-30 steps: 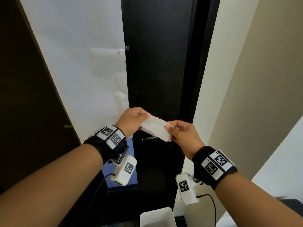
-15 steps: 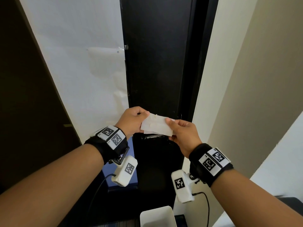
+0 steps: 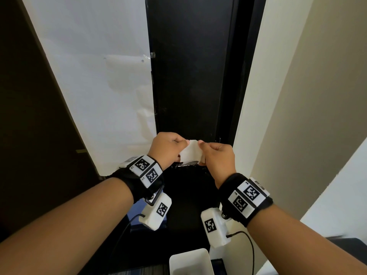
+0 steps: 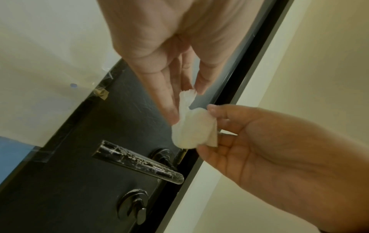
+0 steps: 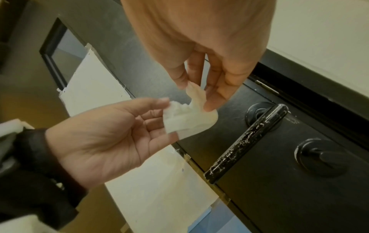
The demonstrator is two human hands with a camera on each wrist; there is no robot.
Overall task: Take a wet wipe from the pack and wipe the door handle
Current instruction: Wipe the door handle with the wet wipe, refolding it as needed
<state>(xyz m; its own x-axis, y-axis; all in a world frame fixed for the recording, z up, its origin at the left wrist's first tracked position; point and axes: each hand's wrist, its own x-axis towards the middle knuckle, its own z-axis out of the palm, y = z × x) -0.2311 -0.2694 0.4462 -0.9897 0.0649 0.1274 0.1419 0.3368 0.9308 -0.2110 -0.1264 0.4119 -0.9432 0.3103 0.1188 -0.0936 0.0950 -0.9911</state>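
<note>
A small white wet wipe [image 3: 191, 153] hangs folded between both hands in front of the black door [image 3: 194, 76]. My left hand [image 3: 167, 149] pinches its left top edge, and my right hand [image 3: 217, 155] pinches the right side between thumb and fingers. The wrist views show the wipe [image 4: 192, 130] [image 5: 189, 119] bunched and held just above the black lever door handle [image 4: 139, 160] [image 5: 247, 141], apart from it. The handle carries whitish smears. From the head it [image 3: 186, 164] is mostly hidden behind the wipe. No pack is in view.
A round thumb-turn lock [image 4: 133, 206] sits below the handle. White paper [image 3: 99, 76] is taped over the panel left of the door. A beige wall [image 3: 307, 96] rises on the right. A white bin [image 3: 190, 262] stands on the floor below my arms.
My hands have drawn closer together and risen a little. The wipe, stretched flat between them earlier, is now folded into a smaller bunch.
</note>
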